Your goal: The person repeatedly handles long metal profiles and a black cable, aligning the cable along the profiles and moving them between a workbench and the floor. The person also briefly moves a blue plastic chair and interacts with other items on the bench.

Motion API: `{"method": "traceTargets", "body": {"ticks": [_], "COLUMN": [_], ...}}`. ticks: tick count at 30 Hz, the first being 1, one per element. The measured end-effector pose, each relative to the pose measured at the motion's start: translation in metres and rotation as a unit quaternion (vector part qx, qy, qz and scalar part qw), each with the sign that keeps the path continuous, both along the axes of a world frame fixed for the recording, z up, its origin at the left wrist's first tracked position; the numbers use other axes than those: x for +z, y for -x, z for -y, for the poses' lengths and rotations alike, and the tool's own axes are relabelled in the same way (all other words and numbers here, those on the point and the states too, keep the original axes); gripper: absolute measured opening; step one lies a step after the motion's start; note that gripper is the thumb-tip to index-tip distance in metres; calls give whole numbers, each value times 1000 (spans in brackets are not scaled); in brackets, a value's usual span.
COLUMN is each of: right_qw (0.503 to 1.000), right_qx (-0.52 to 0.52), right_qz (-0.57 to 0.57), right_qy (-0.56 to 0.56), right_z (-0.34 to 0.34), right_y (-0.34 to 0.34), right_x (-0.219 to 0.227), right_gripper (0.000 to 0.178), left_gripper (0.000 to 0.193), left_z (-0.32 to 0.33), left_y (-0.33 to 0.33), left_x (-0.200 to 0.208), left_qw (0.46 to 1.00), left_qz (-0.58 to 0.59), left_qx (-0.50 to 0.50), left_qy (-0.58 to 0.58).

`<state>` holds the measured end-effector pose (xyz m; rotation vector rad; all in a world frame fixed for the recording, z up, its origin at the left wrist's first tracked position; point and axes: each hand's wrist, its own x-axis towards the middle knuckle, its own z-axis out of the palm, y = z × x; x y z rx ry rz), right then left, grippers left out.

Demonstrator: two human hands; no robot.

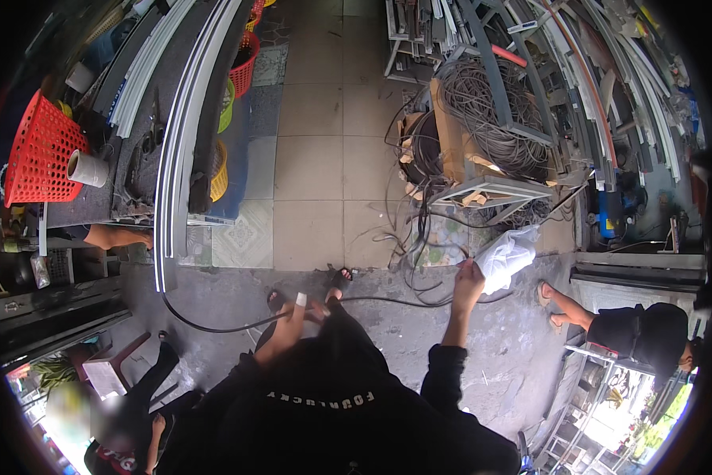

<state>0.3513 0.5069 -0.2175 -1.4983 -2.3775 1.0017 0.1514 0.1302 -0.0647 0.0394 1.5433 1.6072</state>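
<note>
A long black flexible strip (388, 300) runs from the near end of the pale metal profiles (183, 134), past my lap, and on beneath my right forearm. My left hand (286, 326) is closed around it in front of my body; something small and white shows at a fingertip. Off to the right my right hand (468, 285) is raised in a closed grip, where another loop of black strip meets the fingers. A crumpled white plastic bag (508, 257) is right beside that hand; whether the fingers touch it I cannot tell.
Coiled cord (494, 111) and cardboard lie on a metal rack at far right. A red basket (47, 154) and a tape roll (87, 169) sit on the left bench. One person (637, 336) is at right, another (126, 443) at lower left. Loose strips litter the floor.
</note>
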Motion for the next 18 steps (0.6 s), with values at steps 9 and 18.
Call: {"method": "traceTargets", "body": {"ticks": [9,18], "right_qw": [902,870], "right_qx": [145,-108], "right_qz": [165,-49], "right_qy": [371,478], "right_z": [97,39], "right_y": [-4,58], "right_x": [-93,8], "right_gripper": [25,26], "left_gripper": [54,51], "left_z": [8,12], "left_y": [2,-3], "left_x": [-43,-16], "left_qw": [986,998], "left_qz": [-28,-62], "left_qx": [142,32], "left_qy": [78,11]}}
